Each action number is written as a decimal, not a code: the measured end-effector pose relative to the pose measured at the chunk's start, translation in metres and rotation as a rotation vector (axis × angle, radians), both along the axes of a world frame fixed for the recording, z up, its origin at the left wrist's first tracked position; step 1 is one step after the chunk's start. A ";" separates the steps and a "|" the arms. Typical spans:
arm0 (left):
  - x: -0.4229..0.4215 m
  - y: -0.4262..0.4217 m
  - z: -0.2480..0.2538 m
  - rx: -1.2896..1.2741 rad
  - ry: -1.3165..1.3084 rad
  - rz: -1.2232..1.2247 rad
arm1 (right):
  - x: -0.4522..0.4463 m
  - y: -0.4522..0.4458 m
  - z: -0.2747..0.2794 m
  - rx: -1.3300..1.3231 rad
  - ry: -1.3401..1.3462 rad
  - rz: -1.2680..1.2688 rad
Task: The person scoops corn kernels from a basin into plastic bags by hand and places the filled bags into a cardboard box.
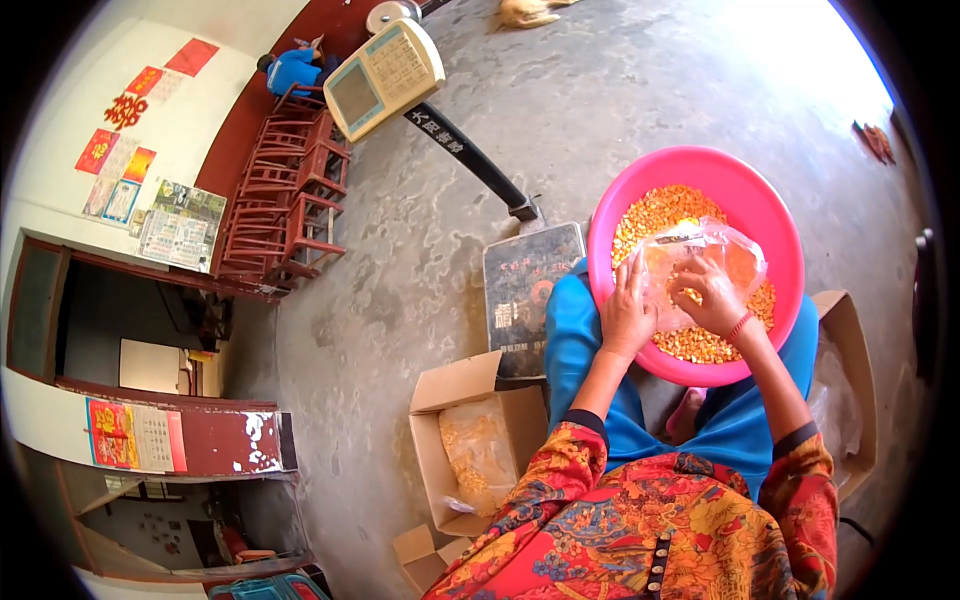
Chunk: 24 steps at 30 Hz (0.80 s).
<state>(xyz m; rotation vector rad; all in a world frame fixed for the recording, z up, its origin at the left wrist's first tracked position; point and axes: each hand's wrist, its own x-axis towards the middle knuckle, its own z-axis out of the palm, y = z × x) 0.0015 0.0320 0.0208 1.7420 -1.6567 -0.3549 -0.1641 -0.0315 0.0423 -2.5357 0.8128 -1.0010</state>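
Plastic bag: The clear bag (745, 258) lies over the corn in the basin, between the two hands.
Left hand: The left hand (628, 318) lies along the bag's left edge, fingers straightened; whether it grips the plastic, one cannot tell.
Right hand: The right hand (708, 300) is over the bag, thumb and fingers curled towards each other; any grip is unclear.
Corn: Yellow kernels (655, 212) lie in the pink basin (783, 215), at the person's knees.
Scale: A platform scale (500, 262) stands just left of the basin.
Box: An open carton (432, 470) on the floor (380, 300) contains bagged corn (475, 445).
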 end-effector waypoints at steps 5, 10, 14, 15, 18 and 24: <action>0.001 -0.003 -0.008 -0.045 -0.028 -0.002 | -0.031 0.022 -0.007 0.698 0.375 0.356; 0.000 -0.001 -0.009 0.000 -0.048 0.037 | -0.047 0.031 -0.044 0.232 0.505 0.274; 0.000 -0.001 -0.003 0.001 -0.062 0.018 | -0.046 0.032 -0.046 0.314 0.624 0.275; 0.000 -0.001 -0.004 -0.011 -0.086 0.018 | -0.047 0.031 -0.047 0.329 0.651 0.306; 0.000 -0.001 -0.002 0.005 -0.094 0.010 | -0.043 0.028 -0.045 0.536 0.814 0.277; -0.001 -0.001 0.001 -0.024 -0.090 -0.006 | -0.039 0.021 -0.057 0.649 0.656 0.251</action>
